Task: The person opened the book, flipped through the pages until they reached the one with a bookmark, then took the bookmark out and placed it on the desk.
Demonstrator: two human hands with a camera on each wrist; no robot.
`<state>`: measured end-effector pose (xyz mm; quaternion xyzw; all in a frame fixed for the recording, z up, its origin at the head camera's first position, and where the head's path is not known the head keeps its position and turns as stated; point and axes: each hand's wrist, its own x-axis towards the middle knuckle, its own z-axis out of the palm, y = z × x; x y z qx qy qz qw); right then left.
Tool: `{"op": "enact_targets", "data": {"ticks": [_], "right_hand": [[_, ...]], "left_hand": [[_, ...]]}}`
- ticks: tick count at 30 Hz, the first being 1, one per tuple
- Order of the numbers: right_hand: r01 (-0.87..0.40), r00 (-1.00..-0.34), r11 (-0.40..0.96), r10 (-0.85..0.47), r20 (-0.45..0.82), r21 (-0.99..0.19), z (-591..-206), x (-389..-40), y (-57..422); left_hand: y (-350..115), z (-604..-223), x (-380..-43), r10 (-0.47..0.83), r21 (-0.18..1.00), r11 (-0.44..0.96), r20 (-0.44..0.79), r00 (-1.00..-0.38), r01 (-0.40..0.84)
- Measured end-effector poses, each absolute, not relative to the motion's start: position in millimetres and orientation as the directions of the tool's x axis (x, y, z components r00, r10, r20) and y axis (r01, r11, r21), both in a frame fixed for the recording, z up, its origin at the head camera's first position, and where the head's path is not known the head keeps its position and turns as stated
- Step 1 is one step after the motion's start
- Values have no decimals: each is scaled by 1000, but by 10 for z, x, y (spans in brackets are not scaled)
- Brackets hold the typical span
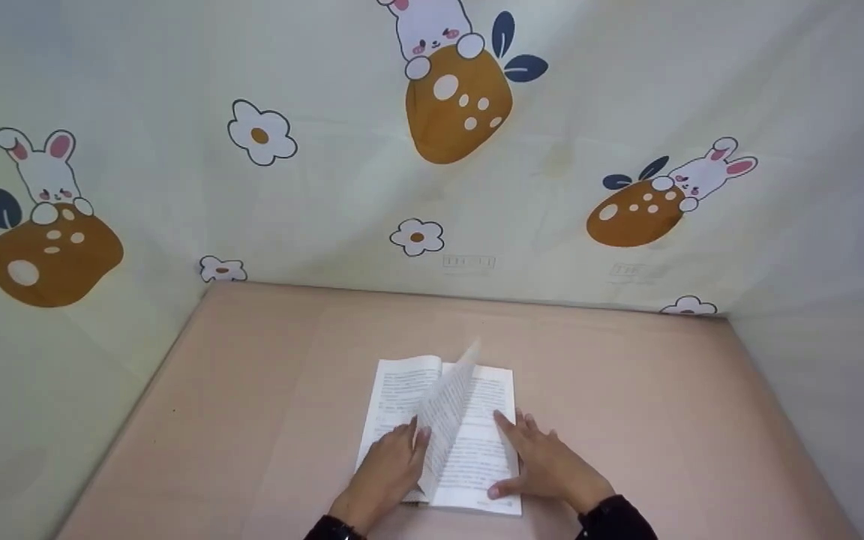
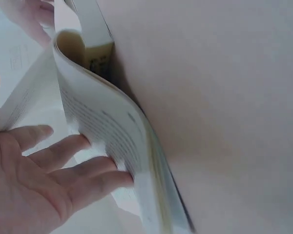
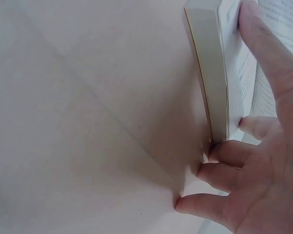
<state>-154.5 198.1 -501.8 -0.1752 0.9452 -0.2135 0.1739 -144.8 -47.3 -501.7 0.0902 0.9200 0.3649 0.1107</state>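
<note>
An open book (image 1: 484,450) of printed pages lies on the table, with one leaf (image 1: 448,405) standing up near its middle. My left hand (image 1: 391,461) is over the left-hand pages, its thumb by the raised leaf. Seen from the left wrist, the fingers (image 2: 71,148) are spread and touch the curving left pages. On the right side, my right hand (image 1: 552,461) rests its thumb and index finger on the right-hand page. The right wrist view has the other fingers (image 3: 205,204) reaching past the book's thick edge (image 3: 212,68) to the table.
The pinkish-beige table (image 1: 267,390) extends around the book on all sides. A pale cloth wall (image 1: 327,202) printed with rabbits and flowers borders it at the back, left and right. Dark sleeves (image 1: 616,519) cover both wrists.
</note>
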Motion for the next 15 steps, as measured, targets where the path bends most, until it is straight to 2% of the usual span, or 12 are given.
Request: {"op": "enact_targets", "data": {"ticks": [6, 8, 12, 15], "right_hand": [[-227, -880, 854, -386, -276, -469, -5001, -1544, 1971], [-226, -880, 853, -385, -277, -470, -5001, -1542, 1969], [-225, -880, 850, -388, -276, -477, -5003, -1539, 1968], [-223, -879, 849, -387, -278, -479, -5006, -1537, 1967]], "left_hand": [[-610, -5121, -1398, 235, 686, 710, -19, -972, 158], [-624, -5142, -1376, 233, 665, 729, -15, -972, 165], [-613, -5169, -1342, 234, 565, 805, -26, -972, 179], [-584, -5202, -1307, 244, 413, 886, -28, -969, 211]]}}
